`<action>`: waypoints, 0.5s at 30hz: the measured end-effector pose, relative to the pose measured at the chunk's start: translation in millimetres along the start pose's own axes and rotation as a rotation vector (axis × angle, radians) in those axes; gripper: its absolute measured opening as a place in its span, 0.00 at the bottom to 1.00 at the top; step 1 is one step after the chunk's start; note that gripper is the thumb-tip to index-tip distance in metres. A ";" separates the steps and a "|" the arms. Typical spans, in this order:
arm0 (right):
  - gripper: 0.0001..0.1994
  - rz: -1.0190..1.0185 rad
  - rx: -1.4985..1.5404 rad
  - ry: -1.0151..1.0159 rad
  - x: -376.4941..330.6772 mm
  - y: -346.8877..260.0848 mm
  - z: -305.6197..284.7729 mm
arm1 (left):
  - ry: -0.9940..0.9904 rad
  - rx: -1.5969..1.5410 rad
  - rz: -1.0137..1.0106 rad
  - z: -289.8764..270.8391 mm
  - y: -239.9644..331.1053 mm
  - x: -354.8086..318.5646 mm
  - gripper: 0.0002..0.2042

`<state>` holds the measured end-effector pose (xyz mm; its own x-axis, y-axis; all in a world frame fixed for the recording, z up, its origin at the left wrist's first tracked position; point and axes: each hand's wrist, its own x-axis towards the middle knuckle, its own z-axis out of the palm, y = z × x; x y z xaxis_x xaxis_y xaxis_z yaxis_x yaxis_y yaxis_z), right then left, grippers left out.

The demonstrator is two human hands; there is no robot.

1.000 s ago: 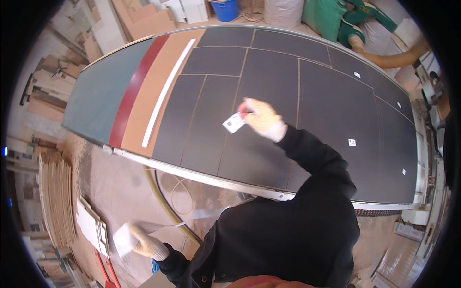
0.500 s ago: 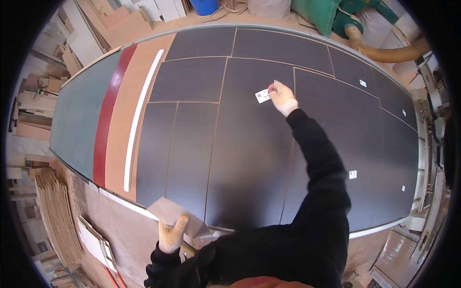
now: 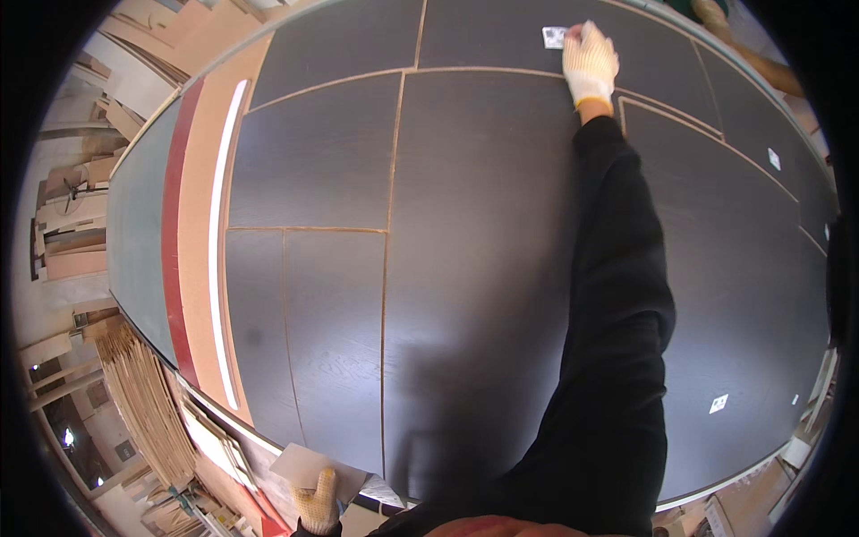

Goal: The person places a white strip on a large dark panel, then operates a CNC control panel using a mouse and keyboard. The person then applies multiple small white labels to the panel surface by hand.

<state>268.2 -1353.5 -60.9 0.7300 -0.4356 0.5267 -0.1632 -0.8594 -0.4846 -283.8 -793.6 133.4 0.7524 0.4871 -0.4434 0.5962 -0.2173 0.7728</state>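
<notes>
The gloved right hand (image 3: 588, 61) pressed a small white label (image 3: 554, 37) flat onto the dark panel (image 3: 483, 268). Thin, light, limp paper, probably best pinched at 1 corner. The left hand (image 3: 316, 501) gripped a pale sheet (image 3: 309, 465).

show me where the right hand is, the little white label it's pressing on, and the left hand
right hand (image 3: 589, 61), head view, back of the glove.
white label (image 3: 553, 37), head view, the part showing left of the fingers.
left hand (image 3: 318, 503), head view, back of the glove at the lower edge.

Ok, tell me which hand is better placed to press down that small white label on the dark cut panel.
Right. The gloved right hand already touches the small white label on the dark panel; the left hand holds a pale sheet by the near edge.
</notes>
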 end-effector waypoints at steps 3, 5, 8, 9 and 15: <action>0.08 0.013 -0.357 0.055 9.1 3.8 17.6 | -0.006 0.043 -0.059 11.5 5.7 3.7 0.22; 0.11 0.004 -0.358 0.046 2.5 5.2 27.3 | -0.079 0.156 -0.017 22.6 13.5 3.6 0.15; 0.23 -0.336 -0.378 -0.140 -4.6 7.2 24.4 | -0.089 0.151 -0.053 35.4 28.5 -1.6 0.07; 0.29 -0.504 -0.376 -0.230 -1.8 5.4 18.9 | -0.042 0.112 -0.024 41.0 30.4 -3.7 0.06; 0.40 -0.135 -0.601 -0.524 -6.0 -70.9 -13.0 | -0.099 0.097 0.000 27.2 43.2 -24.4 0.07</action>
<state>266.8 -1293.4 -20.7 0.9607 -0.2641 0.0855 -0.2719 -0.9574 0.0969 -268.8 -837.9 165.3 0.7733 0.4022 -0.4902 0.6173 -0.3005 0.7271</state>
